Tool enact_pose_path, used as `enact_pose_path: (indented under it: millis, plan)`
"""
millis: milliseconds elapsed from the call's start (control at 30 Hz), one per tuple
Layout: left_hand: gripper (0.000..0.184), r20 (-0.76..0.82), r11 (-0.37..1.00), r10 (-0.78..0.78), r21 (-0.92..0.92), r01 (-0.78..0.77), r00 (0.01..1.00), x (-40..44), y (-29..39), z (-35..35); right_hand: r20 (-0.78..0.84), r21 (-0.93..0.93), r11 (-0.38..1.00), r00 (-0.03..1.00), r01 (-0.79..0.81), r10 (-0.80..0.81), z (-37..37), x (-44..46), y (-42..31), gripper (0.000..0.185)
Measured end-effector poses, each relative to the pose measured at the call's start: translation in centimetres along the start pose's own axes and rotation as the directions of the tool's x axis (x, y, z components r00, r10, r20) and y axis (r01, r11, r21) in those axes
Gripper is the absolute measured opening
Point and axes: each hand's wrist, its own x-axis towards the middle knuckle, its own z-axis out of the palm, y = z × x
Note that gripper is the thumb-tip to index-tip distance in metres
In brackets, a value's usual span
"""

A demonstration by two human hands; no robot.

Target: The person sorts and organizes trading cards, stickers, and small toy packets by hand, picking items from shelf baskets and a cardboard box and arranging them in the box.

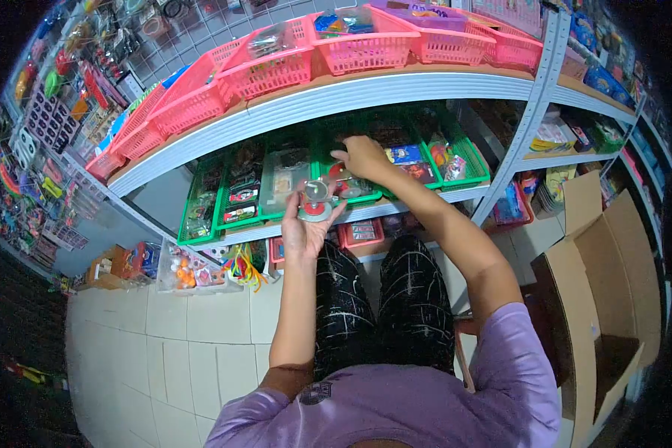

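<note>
My left hand (300, 230) is palm up in front of the middle shelf, its thumb and fingers curled round a few small round things (317, 210), clear and whitish with red middles. Their exact kind is not plain. Above a green basket (362, 200) holding similar red and clear pieces, my right hand (366, 157) is bent down with its fingers curled. Whatever its fingertips grip, if anything, is hidden. To the left, another green basket (257, 222) holds small packets, and blue packs (405, 154) lie to the right of my right hand.
Pink baskets (366, 54) line the shelf above, whose metal edge (336, 104) overhangs my hands. A metal post (534, 97) stands at right, near an open cardboard box (597, 276). A clear bin (194, 280) of toys sits on the tiled floor (216, 321).
</note>
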Motion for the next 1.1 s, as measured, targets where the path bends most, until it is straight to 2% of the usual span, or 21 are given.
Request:
enact_pose_path:
  millis: [33,67,133,167,267,300,400,500,600,633,733,800,867,933,1000,1033,1100]
  plan:
    - [0.043,0.013,0.999,-0.021,0.043,0.021,1.000,0.0,-0.2,0.2,-0.034,0.035,0.999,0.999,0.036,-0.035,-0.3,0.2,-0.4,0.043]
    - [0.043,0.024,0.995,-0.045,0.086,0.043,0.999,0.0,-0.4,0.5,0.115,0.261,0.965,0.993,0.000,-0.031,-0.6,0.3,-0.7,0.047]
    - [0.042,0.058,0.984,-0.112,0.142,0.103,0.992,0.2,-1.0,0.7,0.382,0.633,0.755,0.917,-0.172,-0.112,-3.0,0.1,-2.6,0.056]
    - [0.042,0.079,0.973,-0.157,0.185,0.140,0.985,0.3,-1.2,0.9,0.454,0.644,0.739,0.876,-0.196,-0.164,-4.0,-0.3,-3.2,0.068]
    - [0.041,0.103,0.944,-0.228,0.266,0.194,0.968,0.1,-2.0,2.5,0.501,0.628,0.771,0.813,-0.105,-0.297,-3.7,-0.6,-3.0,0.060]
    - [0.041,0.098,0.936,-0.235,0.293,0.198,0.967,0.0,-2.1,2.8,0.530,0.642,0.743,0.810,-0.191,-0.250,-4.1,-0.9,-3.5,0.056]
    - [0.042,0.096,0.923,-0.259,0.318,0.217,0.961,0.2,-2.3,2.7,0.540,0.671,0.704,0.803,-0.233,-0.250,-4.5,-0.9,-3.6,0.050]
    - [0.041,0.101,0.929,-0.263,0.295,0.224,0.959,0.4,-2.1,2.4,0.474,0.672,0.696,0.869,-0.254,-0.141,-4.3,-0.6,-3.2,0.041]
    - [0.040,0.081,0.943,-0.261,0.233,0.237,0.962,1.0,-1.9,1.8,0.208,0.724,0.643,0.967,-0.251,0.144,-0.9,1.3,-0.8,0.037]
    - [0.040,0.071,0.948,-0.261,0.207,0.242,0.963,1.2,-1.8,1.6,0.108,0.554,0.780,0.954,-0.291,0.280,-2.3,0.7,-1.1,0.038]
    - [0.039,0.013,0.935,-0.241,0.270,0.229,0.970,1.6,-1.2,1.0,0.024,0.399,0.802,0.880,-0.444,0.475,-0.6,2.9,2.3,0.057]
    - [0.043,-0.051,0.948,-0.174,0.263,0.182,0.983,1.5,-1.0,0.9,-0.041,0.262,0.884,0.911,-0.387,0.411,0.3,2.9,3.8,0.056]
    - [0.049,-0.122,0.962,-0.106,0.239,0.133,0.987,1.1,-0.8,0.9,0.016,0.081,0.948,0.951,-0.308,0.307,0.5,2.6,5.2,0.053]
    - [0.053,-0.158,0.976,-0.052,0.202,0.084,0.986,1.6,-0.5,-0.5,0.107,-0.077,0.968,0.963,-0.239,0.246,-0.5,0.8,3.6,0.053]
    - [0.054,-0.196,0.981,-0.002,0.191,0.040,0.981,1.8,-0.4,-0.6,0.002,-0.032,0.981,0.982,-0.191,0.191,-0.7,0.5,3.2,0.053]
    - [0.056,-0.161,0.984,-0.005,0.173,0.034,0.987,2.1,-0.2,-1.0,-0.048,-0.011,0.986,0.985,-0.165,0.164,-0.6,0.5,3.1,0.055]
    - [0.057,-0.200,0.986,0.021,0.167,0.013,0.980,2.4,-0.2,-0.9,0.029,0.231,0.969,0.996,-0.089,0.084,-0.2,1.6,3.3,0.055]
